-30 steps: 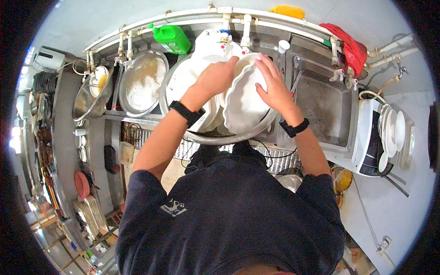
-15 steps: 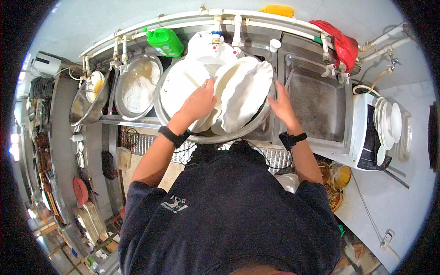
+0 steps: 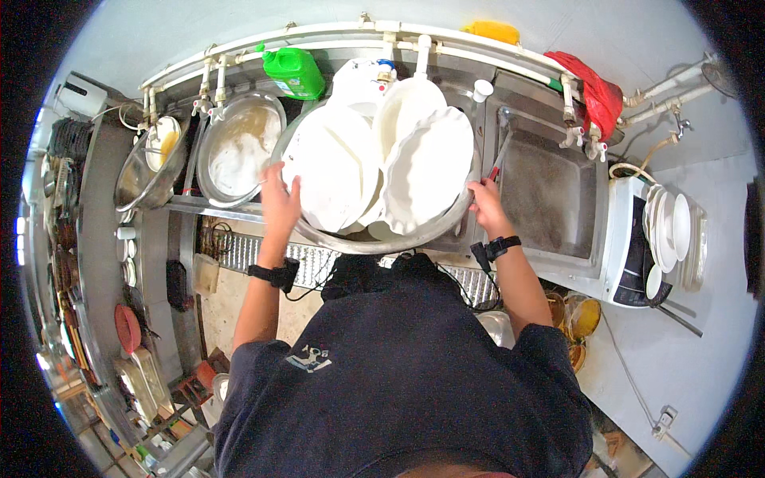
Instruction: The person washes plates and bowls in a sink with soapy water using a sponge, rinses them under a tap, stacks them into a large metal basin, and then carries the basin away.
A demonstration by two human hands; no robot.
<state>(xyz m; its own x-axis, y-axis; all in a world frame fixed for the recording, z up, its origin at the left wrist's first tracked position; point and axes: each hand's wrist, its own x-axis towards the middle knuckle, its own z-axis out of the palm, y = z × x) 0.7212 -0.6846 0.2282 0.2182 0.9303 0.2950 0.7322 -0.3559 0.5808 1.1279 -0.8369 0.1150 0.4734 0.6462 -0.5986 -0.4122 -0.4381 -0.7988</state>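
A large round metal basin (image 3: 388, 241) is heaped with white dishes. In it, a broad white plate (image 3: 323, 167) leans at the left. A long scalloped white dish (image 3: 430, 171) fills the right side, with another pale oval dish (image 3: 409, 111) behind it. My left hand (image 3: 279, 201) is at the basin's left rim, its thumb on the inner side and fingers around the edge. On the opposite side, my right hand (image 3: 489, 209) grips the rim, thumb on top; its other fingers are partly hidden.
Left of the basin are a smaller metal basin (image 3: 241, 147) with foam and another metal basin (image 3: 127, 188). A green jug (image 3: 295, 73) stands behind, below white pipes and taps. To the right lie a sink (image 3: 550, 187) and stacked white plates (image 3: 660, 227).
My left hand has moved left from the dishes inside to the basin's left rim. My right hand has lowered and closed on the right rim. The dishes have shifted slightly.
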